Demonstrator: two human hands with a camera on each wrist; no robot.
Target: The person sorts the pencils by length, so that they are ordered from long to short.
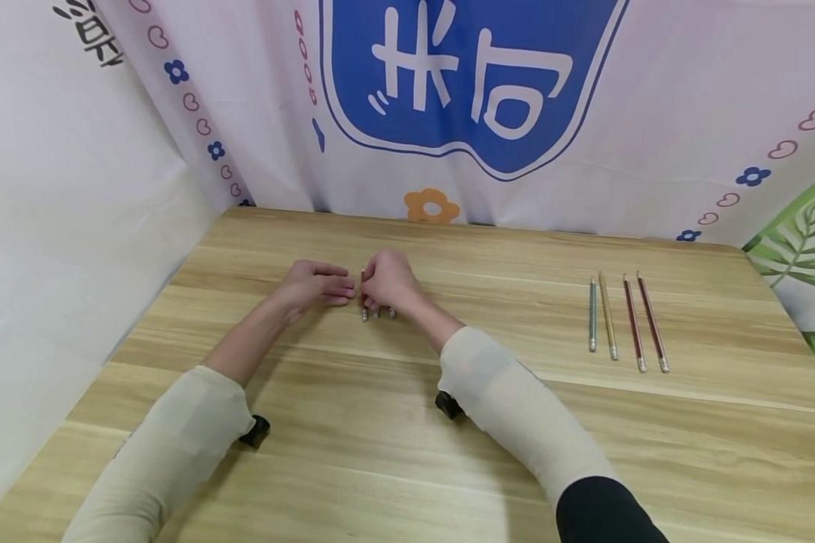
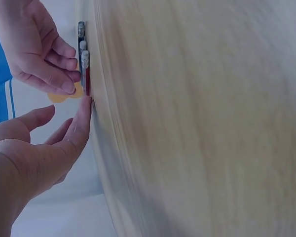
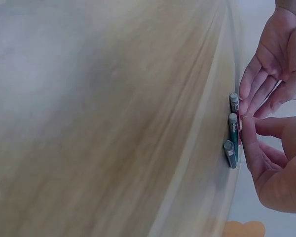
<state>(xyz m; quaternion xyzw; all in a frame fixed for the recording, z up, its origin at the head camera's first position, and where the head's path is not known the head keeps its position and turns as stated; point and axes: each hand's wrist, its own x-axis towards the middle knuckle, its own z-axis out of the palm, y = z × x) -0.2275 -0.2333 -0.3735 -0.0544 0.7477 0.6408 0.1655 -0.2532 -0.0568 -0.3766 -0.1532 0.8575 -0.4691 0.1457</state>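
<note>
Three pencils with eraser ends stand side by side on the table: a red pencil (image 3: 234,102), a green pencil (image 3: 234,131) and a dark greyish pencil (image 3: 230,154). Over them in the head view is my right hand (image 1: 392,283), which pinches the red pencil (image 1: 363,280) at the left of the group with thumb and fingertips. It hides most of the other two. My left hand (image 1: 315,286) lies just left of the red pencil, fingers extended towards it. In the left wrist view a fingertip of the left hand (image 2: 44,153) comes close to the red pencil's side.
On the right of the wooden table (image 1: 353,452) lie a grey-green pencil (image 1: 592,317), a yellow pencil (image 1: 608,317) and two dark red pencils (image 1: 634,324), roughly parallel. A printed curtain (image 1: 278,151) hangs behind the far edge, and a white sheet (image 1: 75,226) at the left.
</note>
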